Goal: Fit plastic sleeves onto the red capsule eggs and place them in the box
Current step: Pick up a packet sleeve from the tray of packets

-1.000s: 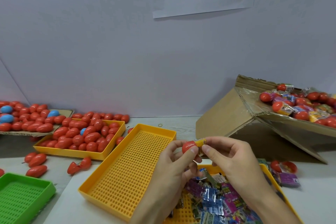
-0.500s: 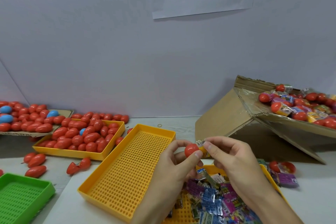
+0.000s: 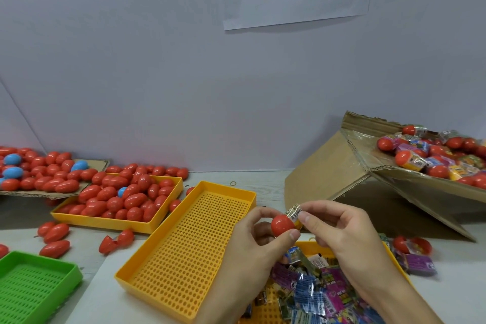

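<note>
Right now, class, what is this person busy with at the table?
A person is fitting a plastic sleeve onto a red capsule egg. The left hand holds the egg while the right hand pinches the sleeve at its far end; it is only partly on. Finished eggs fill the tilted cardboard box on the right. Bare eggs wait in a yellow tray on the left.

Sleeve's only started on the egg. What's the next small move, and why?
Probably pull the sleeve further over the red egg: the right hand pinches its edge, the left hand grips the egg, and most of the egg is bare.
</note>
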{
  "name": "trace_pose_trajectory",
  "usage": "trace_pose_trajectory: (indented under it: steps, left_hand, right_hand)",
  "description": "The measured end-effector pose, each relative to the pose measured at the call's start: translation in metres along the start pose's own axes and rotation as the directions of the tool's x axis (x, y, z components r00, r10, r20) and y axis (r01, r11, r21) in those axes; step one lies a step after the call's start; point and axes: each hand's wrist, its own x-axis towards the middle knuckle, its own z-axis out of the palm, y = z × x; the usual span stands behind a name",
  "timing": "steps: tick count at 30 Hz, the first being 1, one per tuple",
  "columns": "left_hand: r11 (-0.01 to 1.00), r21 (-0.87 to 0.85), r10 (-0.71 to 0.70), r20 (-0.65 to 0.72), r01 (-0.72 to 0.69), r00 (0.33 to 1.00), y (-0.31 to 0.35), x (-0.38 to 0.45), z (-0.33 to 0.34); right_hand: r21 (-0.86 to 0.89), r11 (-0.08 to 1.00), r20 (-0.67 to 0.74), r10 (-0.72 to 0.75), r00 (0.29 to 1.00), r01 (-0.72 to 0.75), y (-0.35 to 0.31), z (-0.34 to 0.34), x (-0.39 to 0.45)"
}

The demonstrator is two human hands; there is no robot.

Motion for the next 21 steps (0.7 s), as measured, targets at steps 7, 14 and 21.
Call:
trace_pose_trajectory:
  steps: [7, 14, 21]
  left_hand:
    - [0.997, 0.071, 0.024, -0.009, -0.023, 1.0, -0.0035, 0.001, -0.001]
    - [0.981, 0.177, 0.079, -0.017, -0.075, 0.997, -0.0056, 0.002, -0.002]
    - [0.97, 0.227, 0.099, -0.028, -0.09, 0.995, -0.0066, 0.0022, -0.0017]
  right_hand:
    - [-0.061, 0.998, 0.013, -0.004, 1.0, 0.005, 0.0008, -0.0006, -0.0007]
    - [-0.096, 0.995, 0.021, -0.021, 1.0, 0.023, 0.0015, -0.0006, -0.001]
    - [-0.139, 0.99, 0.042, -0.032, 0.999, 0.037, 0.0012, -0.0012, -0.0011]
